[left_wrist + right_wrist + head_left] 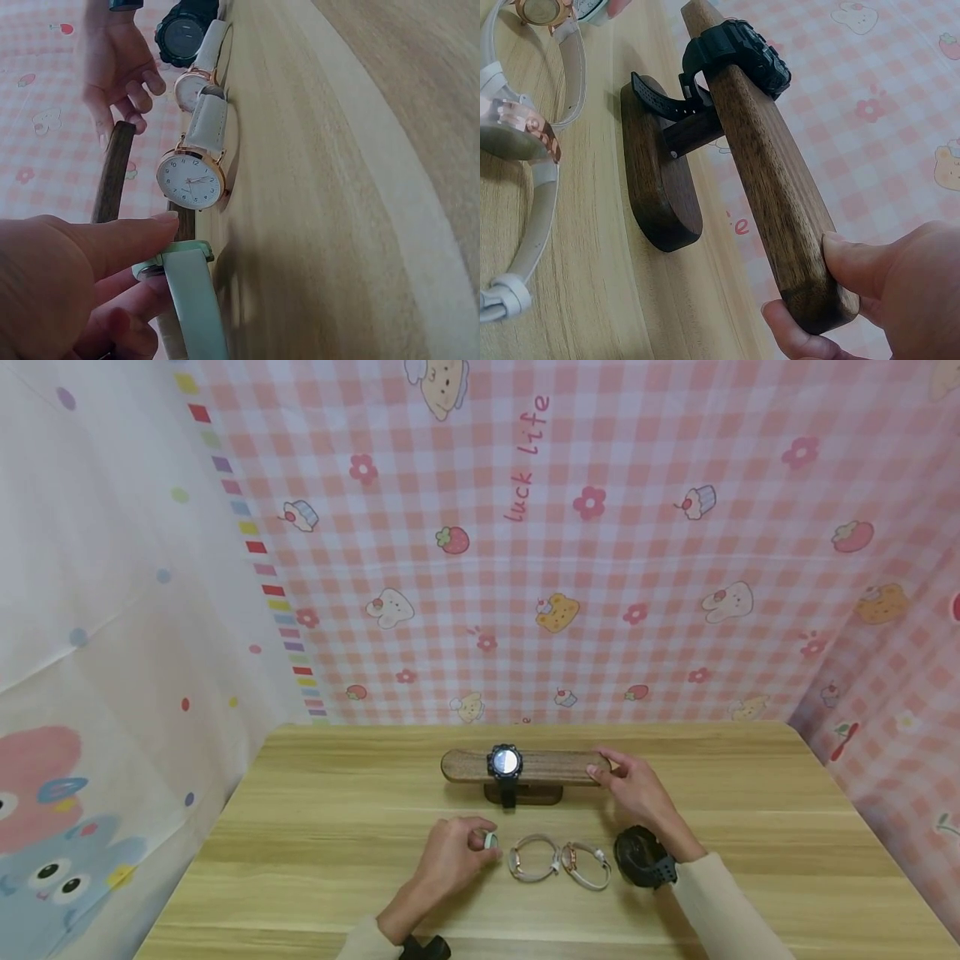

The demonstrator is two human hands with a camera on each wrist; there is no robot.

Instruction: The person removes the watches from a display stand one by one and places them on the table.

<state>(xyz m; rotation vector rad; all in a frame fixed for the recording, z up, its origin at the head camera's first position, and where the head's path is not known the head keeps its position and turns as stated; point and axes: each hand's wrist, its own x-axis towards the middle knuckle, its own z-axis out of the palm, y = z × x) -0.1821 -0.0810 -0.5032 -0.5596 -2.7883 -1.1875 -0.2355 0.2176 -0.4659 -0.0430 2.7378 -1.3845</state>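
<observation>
My left hand (450,857) pinches a mint-green watch (195,300) between thumb and fingers, low over the table. At the back, my right hand (639,787) grips the right end of a dark wooden watch stand (558,767) with thumb and fingers. A black digital watch (506,762) is strapped round the stand's bar, left of its middle. Two white-strapped watches with rose-gold cases, the nearer one (191,180) and the farther one (193,90), stand on edge between my hands. A larger black watch (637,857) lies beside my right forearm.
The wooden table (300,852) ends at a pink checked cloth (555,560) behind it. A pale cloth (135,635) hangs on the left side. Black bands sit at the wrists.
</observation>
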